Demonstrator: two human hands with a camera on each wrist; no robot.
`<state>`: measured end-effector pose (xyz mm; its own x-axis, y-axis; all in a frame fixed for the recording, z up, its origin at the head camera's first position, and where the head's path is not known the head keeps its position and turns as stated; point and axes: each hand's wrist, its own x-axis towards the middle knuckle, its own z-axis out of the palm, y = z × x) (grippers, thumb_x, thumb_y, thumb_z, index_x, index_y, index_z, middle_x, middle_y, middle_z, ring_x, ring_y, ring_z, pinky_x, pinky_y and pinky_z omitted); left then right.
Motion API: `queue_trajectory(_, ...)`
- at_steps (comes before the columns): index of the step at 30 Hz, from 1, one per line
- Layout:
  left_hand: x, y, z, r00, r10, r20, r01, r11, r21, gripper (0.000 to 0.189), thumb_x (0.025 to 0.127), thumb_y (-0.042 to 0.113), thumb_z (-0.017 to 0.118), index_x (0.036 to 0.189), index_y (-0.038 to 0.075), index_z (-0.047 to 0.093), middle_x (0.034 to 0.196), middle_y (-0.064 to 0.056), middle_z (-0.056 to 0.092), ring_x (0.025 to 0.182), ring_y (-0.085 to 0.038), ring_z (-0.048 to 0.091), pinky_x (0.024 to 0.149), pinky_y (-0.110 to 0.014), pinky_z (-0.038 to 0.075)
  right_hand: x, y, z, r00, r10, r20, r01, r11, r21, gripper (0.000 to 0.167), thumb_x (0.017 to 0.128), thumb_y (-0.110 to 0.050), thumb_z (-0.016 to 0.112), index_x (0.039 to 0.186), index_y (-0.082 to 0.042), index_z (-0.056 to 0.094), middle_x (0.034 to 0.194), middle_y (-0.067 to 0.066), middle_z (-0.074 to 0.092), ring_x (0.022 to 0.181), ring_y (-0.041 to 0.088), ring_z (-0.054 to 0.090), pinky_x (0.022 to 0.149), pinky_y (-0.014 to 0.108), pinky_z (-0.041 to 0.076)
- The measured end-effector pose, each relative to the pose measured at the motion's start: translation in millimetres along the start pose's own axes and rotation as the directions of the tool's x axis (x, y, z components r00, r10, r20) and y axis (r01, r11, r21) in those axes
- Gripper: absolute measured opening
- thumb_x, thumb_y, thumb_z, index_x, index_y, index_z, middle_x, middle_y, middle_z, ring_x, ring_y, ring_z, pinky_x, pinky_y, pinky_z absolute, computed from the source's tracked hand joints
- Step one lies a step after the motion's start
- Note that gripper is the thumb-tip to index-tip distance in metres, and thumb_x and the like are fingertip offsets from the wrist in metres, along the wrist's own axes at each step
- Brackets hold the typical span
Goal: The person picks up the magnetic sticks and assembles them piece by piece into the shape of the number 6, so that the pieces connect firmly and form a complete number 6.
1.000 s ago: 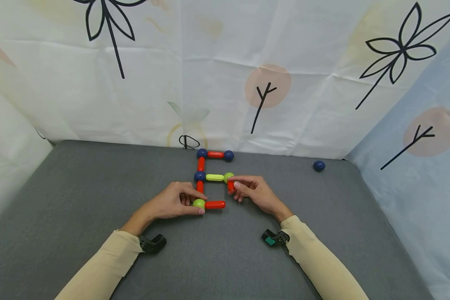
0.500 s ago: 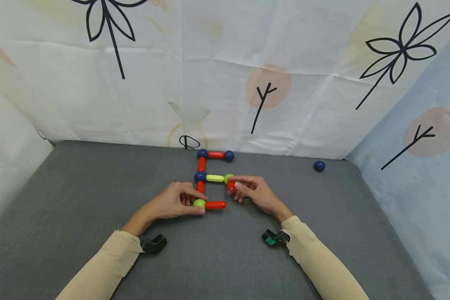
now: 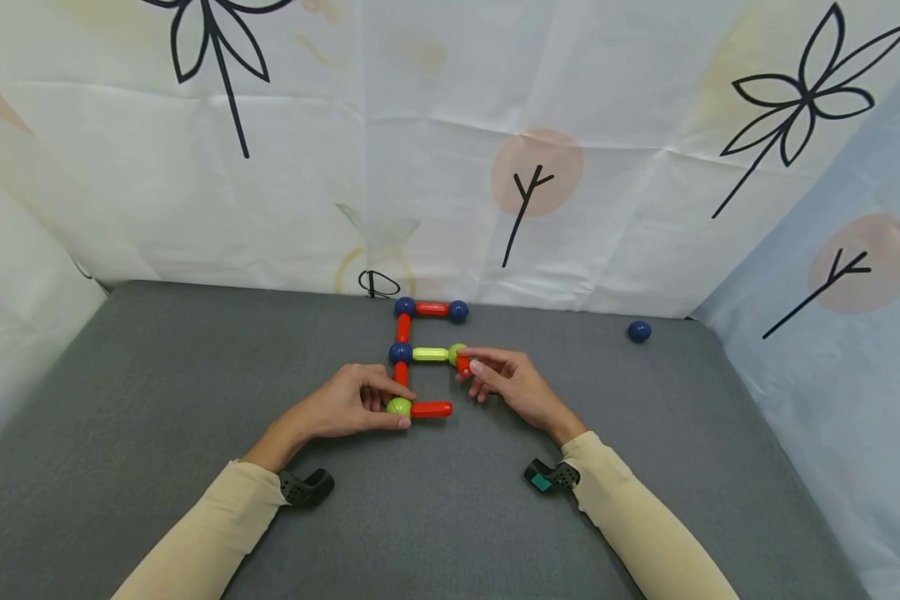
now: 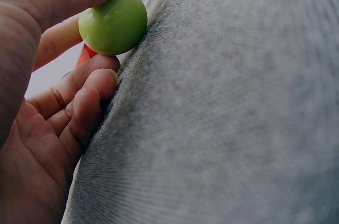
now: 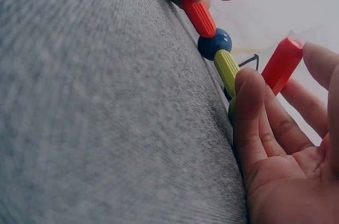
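Magnetic balls and rods form a branching figure on the grey table. My left hand (image 3: 342, 402) pinches a green ball (image 4: 114, 23) at its near corner, thumb on one side and fingers on the other. From that ball a red rod (image 3: 431, 409) points right. My right hand (image 3: 516, 387) pinches another red rod (image 5: 284, 65) by its free end. This rod slants up from a second green ball (image 3: 456, 353), partly hidden by the fingers. A yellow-green rod (image 3: 430, 354) links that ball to a blue ball (image 3: 401, 353).
Farther back, a red rod (image 3: 432, 309) joins two blue balls, one at the corner (image 3: 405, 307) and one at the end (image 3: 458, 312). A loose blue ball (image 3: 639, 331) lies at the table's back right. A patterned cloth (image 3: 450, 183) hangs behind the table (image 3: 157, 400).
The near end of the red rod in my right hand has tilted upward, with the fingers rising slightly. My left hand stays in place on the green ball.
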<state>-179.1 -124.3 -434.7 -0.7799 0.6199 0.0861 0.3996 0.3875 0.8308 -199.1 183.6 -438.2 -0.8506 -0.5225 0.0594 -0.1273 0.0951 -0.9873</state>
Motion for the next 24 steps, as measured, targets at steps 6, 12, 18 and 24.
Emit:
queue_trajectory(6, 0.0, 0.2, 0.3, 1.0, 0.002, 0.0, -0.002, 1.0, 0.004, 0.031, 0.083, 0.034, 0.086, 0.111, 0.023, 0.08, 0.082, 0.004, 0.061, 0.071, -0.015, 0.057, 0.062, -0.026, 0.048, -0.2, -0.2, 0.4, 1.0, 0.009, -0.009, -0.009, 1.0, 0.001, 0.039, 0.108, -0.017, 0.053, 0.142, 0.002, 0.056, 0.113, 0.028, 0.066, 0.078, 0.018, 0.065, 0.07, 0.03, 0.056)
queue_trajectory(12, -0.6, 0.3, 0.2, 1.0, 0.0, -0.002, 0.0, 1.0, 0.004, 0.031, 0.083, 0.034, 0.086, 0.111, 0.023, 0.08, 0.083, 0.003, 0.061, 0.071, -0.014, 0.057, 0.062, -0.026, 0.048, -0.3, -1.7, 1.3, 1.0, 0.018, -0.01, -0.018, 1.0, 0.01, 0.039, 0.108, -0.017, 0.053, 0.141, 0.003, 0.057, 0.099, 0.025, 0.063, 0.076, 0.018, 0.065, 0.068, 0.029, 0.056)
queue_trajectory(18, -0.9, 0.6, 0.3, 1.0, -0.005, -0.004, 0.005, 1.0, 0.005, 0.031, 0.083, 0.034, 0.086, 0.111, 0.024, 0.08, 0.083, 0.003, 0.061, 0.071, -0.015, 0.058, 0.062, -0.026, 0.049, 0.2, -0.6, 0.6, 0.999, 0.035, -0.004, -0.035, 0.999, 0.017, 0.039, 0.108, -0.017, 0.052, 0.141, 0.003, 0.057, 0.094, 0.02, 0.064, 0.075, 0.018, 0.065, 0.066, 0.028, 0.055)
queue_trajectory(24, -0.5, 1.4, 0.4, 1.0, -0.006, -0.001, 0.006, 1.0, 0.011, 0.031, 0.084, 0.036, 0.086, 0.111, 0.024, 0.08, 0.083, 0.003, 0.06, 0.072, -0.014, 0.057, 0.062, -0.026, 0.048, 0.5, 1.1, 0.2, 1.0, 0.023, 0.002, -0.023, 1.0, -0.01, 0.035, 0.107, -0.014, 0.054, 0.138, 0.003, 0.06, 0.092, 0.018, 0.066, 0.073, 0.02, 0.065, 0.066, 0.03, 0.056)
